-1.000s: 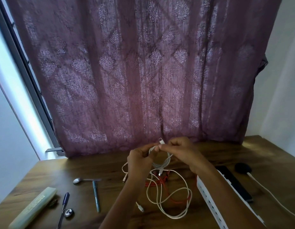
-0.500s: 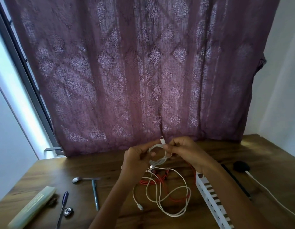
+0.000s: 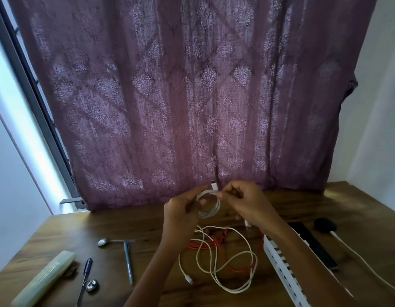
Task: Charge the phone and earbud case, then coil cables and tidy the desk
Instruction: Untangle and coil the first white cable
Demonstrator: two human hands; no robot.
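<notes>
Hands and coil stand almost where they were a second ago. The only change noted is a tighter, rounder coil (image 3: 217, 209), with the right hand (image 3: 247, 202) drawn in nearer its top.

The left hand (image 3: 181, 210) grips the coil's left side, fingers curled round the loops, evidently to stop them springing apart. The right hand pinches the strands just under the plug (image 3: 214, 184), which stands upright above the fingers. This is judged to be fixing the free end so the winding holds.

The coil is held in the air over the middle of the desk (image 3: 59, 235), toward its back edge. Beneath it a loose white cable (image 3: 214, 271) lies tangled over a red cable (image 3: 201, 242), neither yet wound.

A power strip (image 3: 280, 264) runs toward the desk's front right, partly hidden by the right forearm. What appears to be the phone (image 3: 314, 247) lies just beyond it. Whether a lead enters it cannot be told. The earbud case is not identified.
</notes>
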